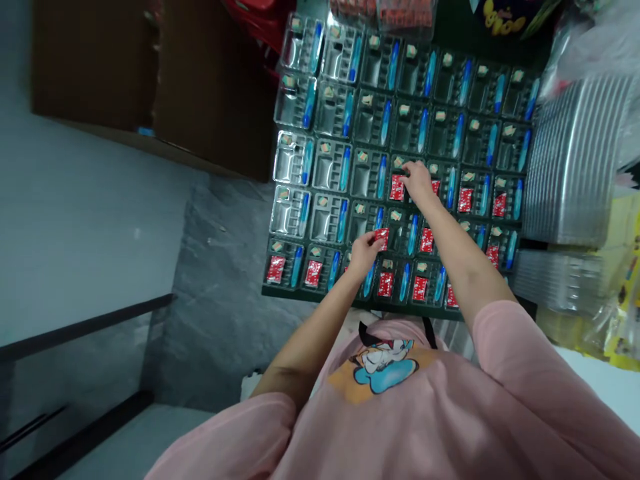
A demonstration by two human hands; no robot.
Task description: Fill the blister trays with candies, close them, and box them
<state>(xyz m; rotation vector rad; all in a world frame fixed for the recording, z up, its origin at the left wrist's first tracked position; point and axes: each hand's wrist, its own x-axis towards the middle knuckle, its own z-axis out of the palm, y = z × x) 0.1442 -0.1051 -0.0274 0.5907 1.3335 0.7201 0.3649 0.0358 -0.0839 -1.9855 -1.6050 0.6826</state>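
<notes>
Rows of clear plastic trays (327, 167) cover a dark table, each with a blue pen (345, 169) and a small pale piece (325, 147). Several trays in the nearer rows also hold a red packet (313, 273). My left hand (365, 253) pinches a red packet (382, 239) by its edge, over a tray in the second row from me. My right hand (417, 181) is one row farther, its fingers curled at the upper edge of a red packet (397, 187) lying in a tray; whether the fingertips grip it is unclear.
Stacked clear trays (575, 160) stand at the right edge of the table. A big cardboard box (210, 87) is at the upper left, beside a red bag (263, 27). Orange packs (405, 15) lie at the far edge. Yellow packaging (623, 280) is at the right.
</notes>
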